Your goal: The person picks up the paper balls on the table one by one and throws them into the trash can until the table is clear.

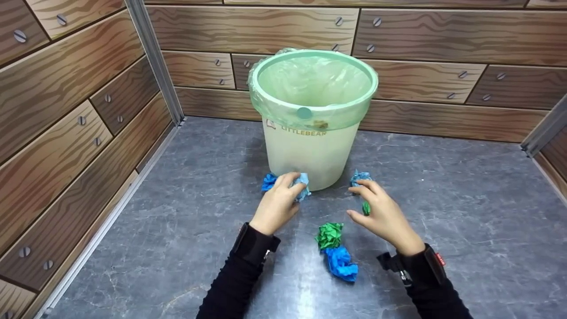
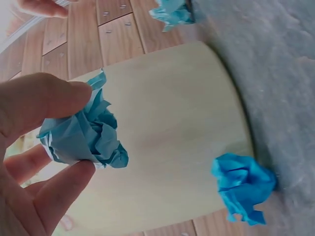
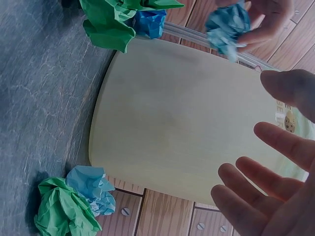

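My left hand (image 1: 277, 204) pinches a crumpled ball of light blue paper (image 2: 88, 130) between thumb and fingers, in front of a pale green bin (image 1: 310, 150). Spread and holding nothing, my right hand (image 1: 385, 215) hovers at the bin's right front. Near its fingertips another light blue paper ball (image 1: 360, 176) lies on the floor, with a green paper ball (image 3: 64, 209) touching it. A dark blue paper ball (image 2: 243, 187) sits by the bin's left foot. Closer to me, a green paper ball (image 1: 329, 235) touches a dark blue one (image 1: 341, 264).
The bin has a translucent green liner (image 1: 310, 79) folded over its rim. Wood-patterned panels (image 1: 443, 40) stand behind and to the left, joined by a metal corner strip (image 1: 155, 57). The floor (image 1: 155, 221) is grey and marbled.
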A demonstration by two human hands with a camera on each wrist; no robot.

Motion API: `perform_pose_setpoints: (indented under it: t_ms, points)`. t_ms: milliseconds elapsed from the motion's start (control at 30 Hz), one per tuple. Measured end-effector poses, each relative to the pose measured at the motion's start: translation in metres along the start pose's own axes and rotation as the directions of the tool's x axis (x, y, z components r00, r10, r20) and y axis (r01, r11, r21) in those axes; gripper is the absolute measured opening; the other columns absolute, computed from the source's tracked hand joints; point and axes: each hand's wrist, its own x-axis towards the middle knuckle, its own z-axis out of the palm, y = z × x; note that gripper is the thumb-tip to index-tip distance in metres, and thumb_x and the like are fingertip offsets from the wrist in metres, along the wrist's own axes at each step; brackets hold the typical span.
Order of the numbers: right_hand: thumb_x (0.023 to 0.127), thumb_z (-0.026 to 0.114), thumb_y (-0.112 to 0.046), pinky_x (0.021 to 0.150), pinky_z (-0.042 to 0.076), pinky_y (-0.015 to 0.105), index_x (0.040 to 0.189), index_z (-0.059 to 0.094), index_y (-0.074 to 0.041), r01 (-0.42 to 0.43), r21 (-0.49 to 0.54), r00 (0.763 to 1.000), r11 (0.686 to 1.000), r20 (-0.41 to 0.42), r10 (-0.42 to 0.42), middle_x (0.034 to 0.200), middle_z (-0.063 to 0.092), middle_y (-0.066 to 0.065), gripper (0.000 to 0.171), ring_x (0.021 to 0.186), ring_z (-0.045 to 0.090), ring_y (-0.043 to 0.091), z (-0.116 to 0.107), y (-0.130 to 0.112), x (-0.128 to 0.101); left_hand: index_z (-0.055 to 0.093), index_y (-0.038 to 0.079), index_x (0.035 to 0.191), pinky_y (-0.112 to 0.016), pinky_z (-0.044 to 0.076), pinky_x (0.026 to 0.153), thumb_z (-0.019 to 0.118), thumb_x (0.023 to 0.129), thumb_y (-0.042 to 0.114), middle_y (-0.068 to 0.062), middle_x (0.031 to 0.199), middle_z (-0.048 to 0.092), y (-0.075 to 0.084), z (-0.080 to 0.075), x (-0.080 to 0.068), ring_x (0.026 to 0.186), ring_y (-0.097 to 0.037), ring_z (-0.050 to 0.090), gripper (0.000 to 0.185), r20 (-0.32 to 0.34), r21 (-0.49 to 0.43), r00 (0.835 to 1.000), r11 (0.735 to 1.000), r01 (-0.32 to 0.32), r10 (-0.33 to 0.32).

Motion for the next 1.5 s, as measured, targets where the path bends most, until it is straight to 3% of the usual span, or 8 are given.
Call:
perform_pose_setpoints:
  t_ms: [133, 467, 733, 967, 1133, 1300, 1400, 1500]
  points:
    - [0.068, 0.059, -0.027, 0.066, 0.038, 0.032, 0.106, 0.047, -0.009, 0.002, 0.001, 1.000, 1.000, -0.002, -0.002, 0.113, 0.035, 0.010, 0.044, 0.092, 0.041, 0.019, -0.001, 0.000, 0.000, 0.053, 0.011, 0.095, -0.024, 0.035, 0.077, 0.059, 0.063, 0.005, -0.008, 0.110, 0.038, 0.003, -0.008, 0.003, 0.105, -0.019, 0.031, 0.033, -0.050, -0.014, 0.999, 1.000, 0.001, -0.002]
    - [0.067, 0.060, -0.029, 0.069, 0.037, 0.031, 0.105, 0.048, -0.013, -0.031, 0.001, 0.999, 1.000, 0.008, 0.031, 0.114, 0.035, 0.004, 0.043, 0.095, 0.040, 0.016, 0.000, 0.001, -0.001, 0.053, 0.011, 0.098, -0.024, 0.037, 0.074, 0.057, 0.064, 0.004, -0.007, 0.113, 0.036, 0.008, -0.025, 0.002, 0.108, -0.019, 0.027, 0.035, -0.098, -0.038, 0.995, 0.999, 0.009, -0.013]
    - [0.068, 0.059, -0.029, 0.069, 0.037, 0.034, 0.105, 0.047, -0.013, -0.029, 0.008, 0.999, 1.000, 0.034, 0.028, 0.113, 0.035, 0.007, 0.041, 0.093, 0.041, 0.019, 0.000, 0.003, -0.004, 0.055, 0.008, 0.097, -0.023, 0.035, 0.077, 0.059, 0.061, 0.003, -0.007, 0.113, 0.037, 0.007, -0.046, 0.005, 0.107, -0.019, 0.028, 0.036, -0.207, -0.102, 0.978, 0.995, -0.021, -0.001]
    - [0.067, 0.060, -0.029, 0.069, 0.037, 0.031, 0.104, 0.048, -0.013, -0.051, -0.012, 0.998, 0.999, 0.024, 0.051, 0.113, 0.035, 0.005, 0.042, 0.092, 0.042, 0.015, -0.004, 0.003, -0.004, 0.055, 0.006, 0.093, -0.022, 0.032, 0.079, 0.060, 0.060, 0.003, -0.009, 0.112, 0.037, 0.004, -0.089, 0.047, 0.104, -0.018, 0.031, 0.034, -0.329, -0.128, 0.940, 0.983, -0.133, 0.085]
    - [0.065, 0.062, -0.028, 0.070, 0.037, 0.029, 0.103, 0.050, -0.013, -0.052, -0.022, 0.999, 0.998, -0.005, 0.052, 0.112, 0.036, 0.002, 0.043, 0.092, 0.042, 0.013, -0.005, 0.004, -0.003, 0.054, 0.006, 0.095, -0.022, 0.035, 0.077, 0.059, 0.062, 0.005, -0.011, 0.112, 0.036, -0.002, -0.114, 0.088, 0.102, -0.020, 0.034, 0.033, -0.350, -0.073, 0.925, 0.981, -0.181, 0.145]
    - [0.065, 0.061, -0.029, 0.071, 0.037, 0.029, 0.103, 0.050, -0.012, -0.051, -0.005, 0.999, 0.999, -0.005, 0.051, 0.112, 0.036, 0.002, 0.043, 0.092, 0.042, 0.013, -0.003, 0.003, -0.002, 0.052, 0.008, 0.098, -0.018, 0.036, 0.073, 0.058, 0.065, 0.008, -0.010, 0.115, 0.033, -0.018, -0.127, 0.122, 0.098, -0.017, 0.038, 0.034, -0.281, -0.044, 0.959, 0.998, -0.050, 0.035]
    - [0.066, 0.060, -0.030, 0.071, 0.037, 0.029, 0.104, 0.049, -0.013, -0.055, 0.013, 0.998, 0.998, 0.018, 0.055, 0.113, 0.036, 0.001, 0.042, 0.093, 0.042, 0.013, -0.001, 0.002, -0.003, 0.049, 0.010, 0.102, -0.019, 0.037, 0.070, 0.057, 0.068, 0.011, -0.009, 0.116, 0.030, -0.027, -0.129, 0.133, 0.097, -0.017, 0.038, 0.035, -0.196, -0.023, 0.979, 0.999, 0.049, -0.053]
    - [0.067, 0.059, -0.030, 0.071, 0.037, 0.030, 0.104, 0.049, -0.015, -0.064, 0.025, 0.998, 0.998, 0.027, 0.063, 0.113, 0.035, 0.001, 0.041, 0.095, 0.040, 0.014, 0.000, 0.002, -0.003, 0.046, 0.011, 0.106, -0.022, 0.036, 0.067, 0.055, 0.071, 0.015, -0.009, 0.116, 0.029, -0.033, -0.128, 0.140, 0.098, -0.019, 0.037, 0.036, -0.103, -0.004, 0.988, 0.994, 0.113, -0.113]
